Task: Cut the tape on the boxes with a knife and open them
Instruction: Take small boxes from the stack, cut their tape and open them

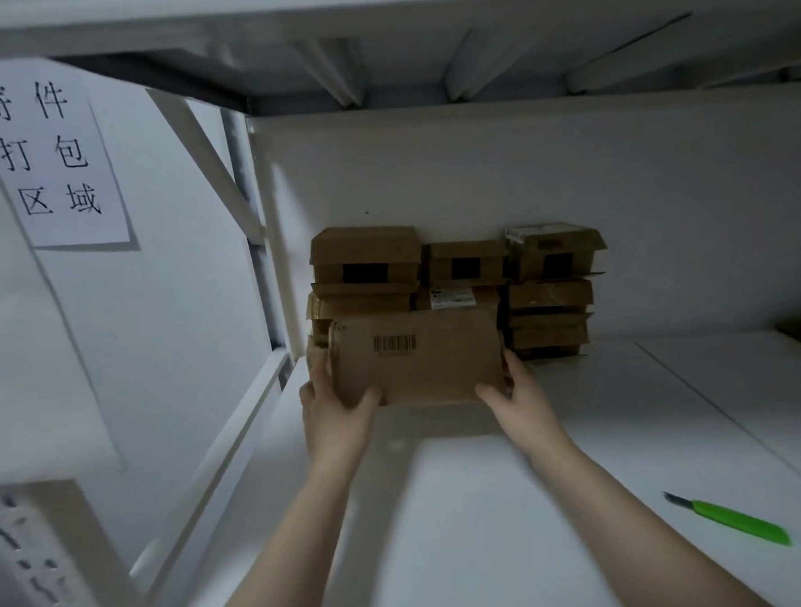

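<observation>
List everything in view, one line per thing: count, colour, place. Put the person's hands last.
held box: one, brown cardboard with a black barcode, in front of the stack, between both hands.
stacked boxes: several, brown cardboard, in three columns against the back wall; exact count hidden behind the held box.
knife: one, green handle, lying on the table at near right, untouched.
table: one, white, under the boxes and knife.
paper sign: one, white with black handwritten characters, on the left wall.
power strip: one, white, lower left corner.
left hand: grips the held box's left side.
right hand: grips the held box's right side.
</observation>
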